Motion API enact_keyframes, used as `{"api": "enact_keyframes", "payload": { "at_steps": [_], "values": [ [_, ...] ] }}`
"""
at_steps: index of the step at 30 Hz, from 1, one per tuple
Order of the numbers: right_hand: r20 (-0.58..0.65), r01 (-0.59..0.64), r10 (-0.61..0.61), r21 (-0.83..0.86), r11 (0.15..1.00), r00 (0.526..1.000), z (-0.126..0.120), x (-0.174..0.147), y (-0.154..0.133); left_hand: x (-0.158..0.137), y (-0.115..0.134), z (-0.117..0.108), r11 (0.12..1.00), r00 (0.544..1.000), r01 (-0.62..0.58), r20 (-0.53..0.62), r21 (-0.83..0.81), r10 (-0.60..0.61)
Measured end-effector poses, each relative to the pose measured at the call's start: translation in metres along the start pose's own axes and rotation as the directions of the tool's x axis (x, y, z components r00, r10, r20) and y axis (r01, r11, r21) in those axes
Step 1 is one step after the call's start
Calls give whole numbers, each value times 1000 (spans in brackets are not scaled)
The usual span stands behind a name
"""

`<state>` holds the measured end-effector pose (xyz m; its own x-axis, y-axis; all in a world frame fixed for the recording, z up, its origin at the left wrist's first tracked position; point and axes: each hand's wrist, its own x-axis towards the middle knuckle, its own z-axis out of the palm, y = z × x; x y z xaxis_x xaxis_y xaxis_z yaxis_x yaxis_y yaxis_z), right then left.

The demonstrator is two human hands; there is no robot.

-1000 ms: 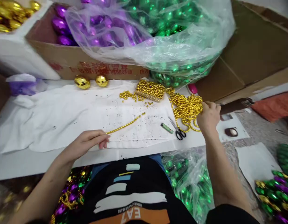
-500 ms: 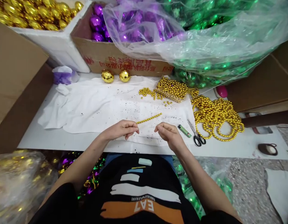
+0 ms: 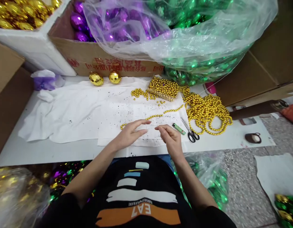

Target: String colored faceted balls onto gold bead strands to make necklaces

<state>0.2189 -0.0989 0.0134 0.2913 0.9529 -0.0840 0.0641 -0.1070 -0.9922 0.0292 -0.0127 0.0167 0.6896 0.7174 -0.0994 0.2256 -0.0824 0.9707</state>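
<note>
Beads [image 3: 156, 116] lie mid-frame, perhaps for reach; our left hand [image 3: 131, 133] gapes; our right hand [image 3: 171, 136] pinches, on what we cannot tell.

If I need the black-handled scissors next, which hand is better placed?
Probably the right hand: it is nearer the black-handled scissors, while the left hand would have to reach past it. I can't tell whether the right hand, which looks pinched, holds anything.
</note>
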Motion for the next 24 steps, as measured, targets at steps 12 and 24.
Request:
{"api": "enact_keyframes", "payload": {
  "at_steps": [12,24],
  "values": [
    [-48,107,-129,-324,940,990,-2,-12,14,17,-12,41,908,976,132,-106,-399,-189],
    [-256,120,-158,-157,980,954,12,-9,11,13,-11,62,586,916,387,222,-712,-335]
  ]
}}
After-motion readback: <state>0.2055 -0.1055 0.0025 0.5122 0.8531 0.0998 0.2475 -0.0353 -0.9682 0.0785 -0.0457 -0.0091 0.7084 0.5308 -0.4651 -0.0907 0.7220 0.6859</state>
